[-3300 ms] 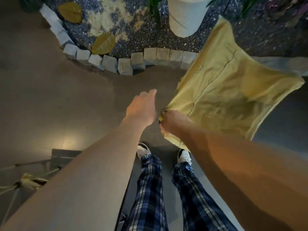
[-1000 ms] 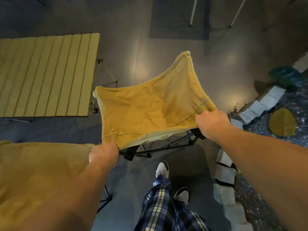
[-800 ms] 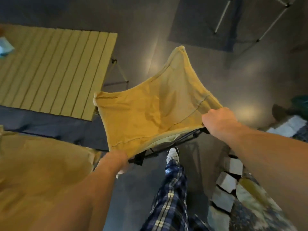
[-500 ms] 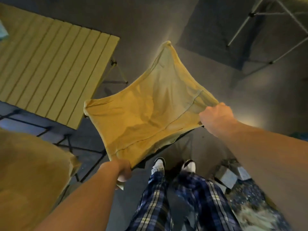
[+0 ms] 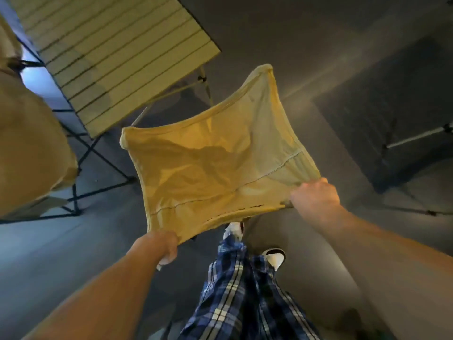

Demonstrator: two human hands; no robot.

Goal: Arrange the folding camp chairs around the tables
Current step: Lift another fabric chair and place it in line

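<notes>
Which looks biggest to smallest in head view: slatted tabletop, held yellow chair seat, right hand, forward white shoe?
1. slatted tabletop and held yellow chair seat: alike, unranked; the table is cropped, the seat nearer.
2. right hand
3. forward white shoe, partly hidden

Two yellow camp chairs showed: one chair (image 5: 215, 165) in the middle, gripped at its near corners, and a second chair (image 5: 29, 148) at the left edge. One slatted tabletop (image 5: 117, 50) stood beyond them. Two hands were in view, the left hand (image 5: 166, 246) and the right hand (image 5: 315, 196). Two shoes (image 5: 274, 257) stood on the floor.
</notes>
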